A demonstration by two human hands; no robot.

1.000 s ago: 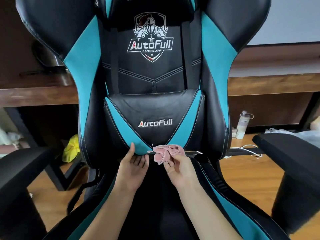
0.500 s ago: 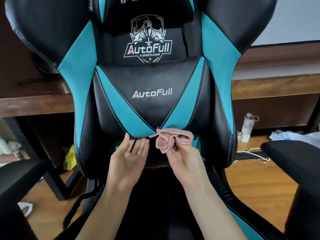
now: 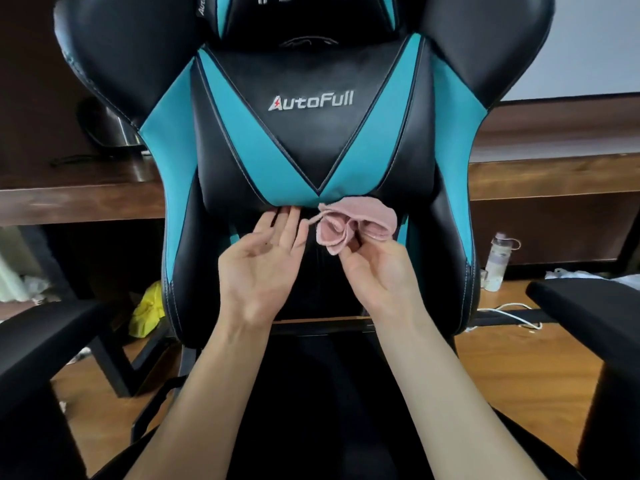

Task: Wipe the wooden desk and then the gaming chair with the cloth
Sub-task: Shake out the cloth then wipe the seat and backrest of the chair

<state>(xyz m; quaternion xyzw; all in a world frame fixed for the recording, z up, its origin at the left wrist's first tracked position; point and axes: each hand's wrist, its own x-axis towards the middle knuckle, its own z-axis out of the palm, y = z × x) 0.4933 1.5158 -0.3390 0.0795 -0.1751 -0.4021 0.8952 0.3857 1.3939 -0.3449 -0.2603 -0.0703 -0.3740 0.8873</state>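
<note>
Our right grip (image 3: pixel 377 268) pinches the bunched pink cloth (image 3: pixel 349 223) between thumb and curled fingers. It holds the wad just under the lower edge of the cushion (image 3: pixel 311 140), where the cloth touches that edge. Beside it, our left grip (image 3: pixel 263 261) is spread palm up, fingers straight and close together, their tips tucked beneath the same edge. We judge this hand is propping the cushion up so the cloth can reach the strip of backrest it normally covers. The cloth is bunched rather than flat, which should suit working it into that narrow gap.

The cushion rides high on the black-and-teal chair (image 3: pixel 131 64), its point sitting right above both hands. Our forearms stretch over the dark seat (image 3: pixel 311 393), and a black armrest (image 3: pixel 588 306) juts in on the right.

Behind the chair runs the wooden desk (image 3: pixel 554 181), well apart from the cloth. We take it the work has moved on to the chair, though nothing here shows whether the desk has been wiped. On the floor (image 3: pixel 519 358) under the desk stand a bottle (image 3: pixel 498 261) and a loose white cable (image 3: pixel 512 315).

The risk, as we read it, is the cushion slipping off the flat fingers before the cloth has passed beneath.
</note>
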